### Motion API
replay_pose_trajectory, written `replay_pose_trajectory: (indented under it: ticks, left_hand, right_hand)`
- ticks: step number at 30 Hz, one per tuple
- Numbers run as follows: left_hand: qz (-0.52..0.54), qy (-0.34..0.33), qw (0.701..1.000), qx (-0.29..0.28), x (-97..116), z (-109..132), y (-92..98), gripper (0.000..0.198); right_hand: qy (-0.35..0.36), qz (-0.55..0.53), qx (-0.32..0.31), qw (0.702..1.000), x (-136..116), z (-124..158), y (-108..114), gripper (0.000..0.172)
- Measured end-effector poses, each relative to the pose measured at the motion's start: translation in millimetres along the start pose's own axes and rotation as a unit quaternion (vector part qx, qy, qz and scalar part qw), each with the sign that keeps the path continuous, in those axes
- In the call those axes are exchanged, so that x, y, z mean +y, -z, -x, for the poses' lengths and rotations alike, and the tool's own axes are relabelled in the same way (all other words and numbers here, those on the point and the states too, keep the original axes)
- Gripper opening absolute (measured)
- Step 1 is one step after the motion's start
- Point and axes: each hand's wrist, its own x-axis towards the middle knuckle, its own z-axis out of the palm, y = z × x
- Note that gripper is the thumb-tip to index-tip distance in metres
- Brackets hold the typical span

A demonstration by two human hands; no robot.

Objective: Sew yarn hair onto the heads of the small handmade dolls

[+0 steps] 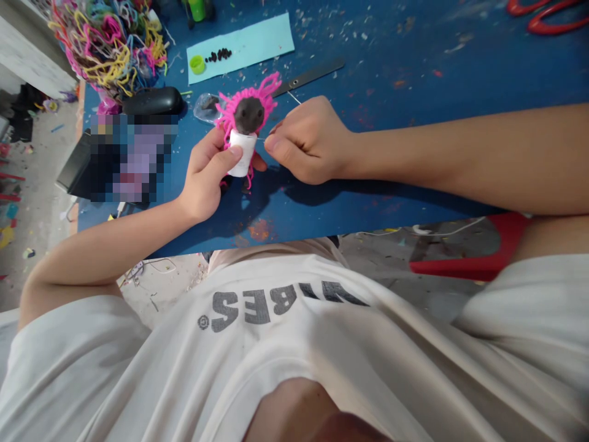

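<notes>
A small doll with a dark grey head, pink yarn hair and a white body is held upright over the table. My left hand is closed around it, the thumb pressed on the white body. To its right, my right hand is a fist gripping a thin white thread. The thread runs from the doll's neck into the fist, and a loose end sticks out above the knuckles. Dark feet show below the doll's body. What lies inside the right fist is hidden.
On the blue table lie a metal ruler, a light-blue paper strip with small black pieces and a green cap, a black case, a yarn pile, and red-handled scissors. A blurred phone-like device stands left.
</notes>
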Motion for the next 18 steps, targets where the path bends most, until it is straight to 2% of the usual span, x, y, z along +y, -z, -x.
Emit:
replay_pose_trajectory:
  ticks: [5, 8, 11, 14, 15, 18]
  left_hand:
    - [0.026, -0.008, 0.999, 0.047, -13.0, -9.3, 3.4, 0.054]
    - [0.026, -0.021, 0.999, 0.042, -13.9, -11.0, 1.5, 0.052]
    - [0.021, -0.026, 0.999, 0.028, -6.5, -7.4, -2.8, 0.047]
    - [0.007, -0.012, 1.000, 0.024, 2.5, -3.1, -7.0, 0.043]
    - [0.001, -0.010, 1.000, 0.023, 4.3, -2.4, -8.1, 0.042]
    - [-0.007, -0.025, 1.000, 0.018, 5.5, -2.8, -10.2, 0.039]
  right_hand:
    - [-0.020, 0.031, -0.023, 0.999, 2.8, 3.2, 1.9, 0.070]
    - [-0.010, 0.067, 0.012, 0.998, 4.1, 6.0, -0.2, 0.076]
    - [0.072, 0.128, 0.047, 0.988, 8.7, 9.2, -1.3, 0.077]
    - [0.186, 0.211, 0.033, 0.959, 16.7, 11.4, -0.4, 0.062]
    - [0.209, 0.236, 0.031, 0.949, 19.6, 11.7, 0.3, 0.062]
    - [0.216, 0.283, 0.014, 0.934, 26.6, 11.1, 3.9, 0.069]
